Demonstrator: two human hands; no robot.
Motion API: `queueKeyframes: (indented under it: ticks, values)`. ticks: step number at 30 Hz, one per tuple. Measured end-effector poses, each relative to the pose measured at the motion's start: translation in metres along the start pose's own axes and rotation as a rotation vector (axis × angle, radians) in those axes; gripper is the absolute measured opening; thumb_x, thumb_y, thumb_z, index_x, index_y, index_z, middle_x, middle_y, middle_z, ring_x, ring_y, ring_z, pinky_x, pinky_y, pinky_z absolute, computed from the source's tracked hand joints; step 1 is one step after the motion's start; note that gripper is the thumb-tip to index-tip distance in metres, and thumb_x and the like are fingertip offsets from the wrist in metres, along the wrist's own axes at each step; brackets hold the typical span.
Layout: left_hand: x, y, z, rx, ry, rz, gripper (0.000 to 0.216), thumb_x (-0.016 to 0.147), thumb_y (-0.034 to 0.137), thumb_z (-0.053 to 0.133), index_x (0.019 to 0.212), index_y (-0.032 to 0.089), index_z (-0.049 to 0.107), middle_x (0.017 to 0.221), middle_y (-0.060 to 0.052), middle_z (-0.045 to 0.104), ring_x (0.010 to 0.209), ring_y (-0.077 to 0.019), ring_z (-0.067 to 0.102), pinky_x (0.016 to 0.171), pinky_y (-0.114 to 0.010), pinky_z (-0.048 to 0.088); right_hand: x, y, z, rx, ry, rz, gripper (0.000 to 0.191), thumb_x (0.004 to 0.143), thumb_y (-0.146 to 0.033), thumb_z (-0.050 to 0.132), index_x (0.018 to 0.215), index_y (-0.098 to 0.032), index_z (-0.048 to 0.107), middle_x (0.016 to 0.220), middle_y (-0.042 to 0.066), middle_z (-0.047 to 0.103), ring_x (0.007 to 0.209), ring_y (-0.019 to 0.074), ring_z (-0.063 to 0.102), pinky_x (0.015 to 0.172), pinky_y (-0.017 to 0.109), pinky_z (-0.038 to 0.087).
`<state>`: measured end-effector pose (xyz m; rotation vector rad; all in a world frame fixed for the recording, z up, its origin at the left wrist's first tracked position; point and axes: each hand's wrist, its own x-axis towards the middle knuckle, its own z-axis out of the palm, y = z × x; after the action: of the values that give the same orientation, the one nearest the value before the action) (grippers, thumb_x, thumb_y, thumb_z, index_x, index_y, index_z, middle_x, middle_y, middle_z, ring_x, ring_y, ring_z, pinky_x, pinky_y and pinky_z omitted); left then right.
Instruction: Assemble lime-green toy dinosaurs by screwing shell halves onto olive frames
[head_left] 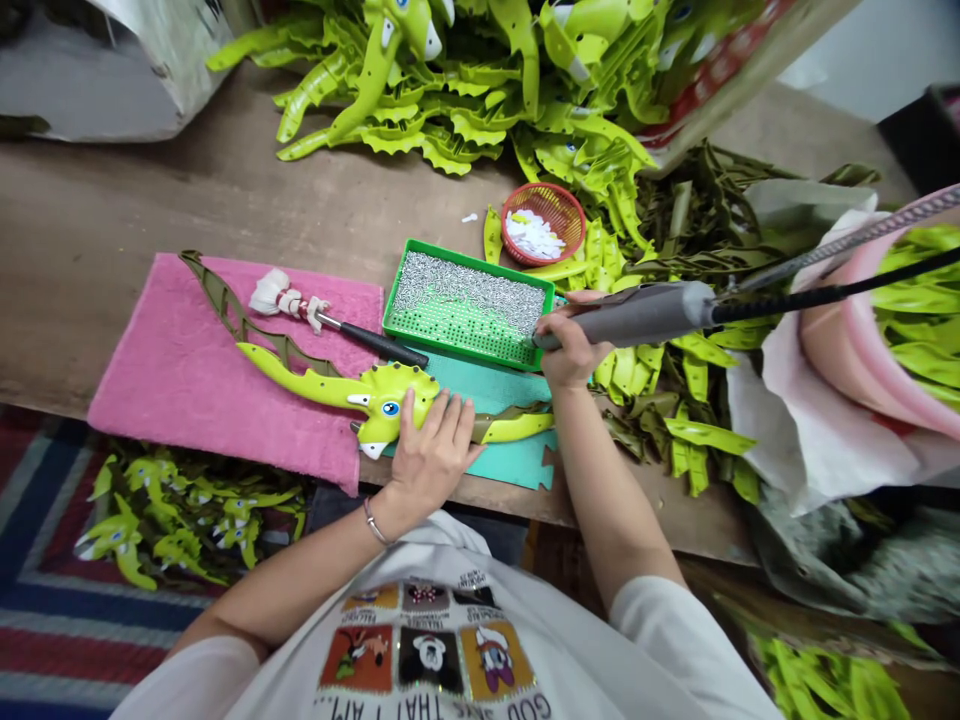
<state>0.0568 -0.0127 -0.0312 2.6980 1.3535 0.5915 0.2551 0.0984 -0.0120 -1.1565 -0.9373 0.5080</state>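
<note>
My left hand [435,450] lies flat with fingers stretched out, pressing on a lime-green and olive plastic toy bow [300,385] with a dinosaur head. The bow rests across a pink towel [165,350] and a teal foam mat [517,465]. My right hand [574,345] is closed around a grey electric screwdriver [645,312], its tip over the right end of a green tray [442,345] of small silvery screws. On the towel behind the bow lies a hammer [375,341], its head wrapped in white cloth.
A red basket [566,205] of small white pieces stands behind the tray. Green shells [450,100] are heaped at the back, olive parts [697,210] at the right. A pink bin [840,310] stands far right; cables run to the screwdriver. More toys [187,520] lie below the table's front edge.
</note>
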Motion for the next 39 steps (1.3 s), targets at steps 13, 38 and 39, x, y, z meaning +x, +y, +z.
queueKeyframes:
  ticks: [13,38,39]
  values:
    - [0.002,0.000,0.001,-0.008,0.005,0.001,0.043,0.097,0.040,0.057,0.128,0.011,0.063,0.124,-0.016,0.070,0.121,-0.0315,0.061,0.122,-0.065,0.013,-0.019,-0.049,-0.016,-0.110,-0.030,-0.098,0.034,0.072,-0.053,0.063,0.089,-0.026,0.052,0.051,-0.007,0.043,0.042,0.0147,0.047,0.050,0.035,0.045]
    - [0.000,-0.002,0.005,-0.033,0.049,0.019,0.046,0.098,0.042,0.055,0.130,0.010,0.061,0.123,-0.016,0.070,0.122,-0.0321,0.061,0.121,-0.066,0.012,-0.075,-0.047,-0.072,0.134,-0.380,0.046,0.021,0.072,-0.028,0.079,0.080,-0.027,0.060,0.057,-0.006,0.058,0.046,0.0135,0.054,0.045,0.030,0.044]
    - [0.001,-0.003,0.005,-0.033,0.057,0.019,0.046,0.098,0.041,0.055,0.130,0.010,0.061,0.122,-0.016,0.070,0.121,-0.0321,0.061,0.121,-0.066,0.012,-0.072,-0.047,-0.074,0.137,-0.430,0.055,0.020,0.072,-0.027,0.079,0.080,-0.027,0.061,0.057,-0.006,0.059,0.046,0.0132,0.054,0.045,0.029,0.044]
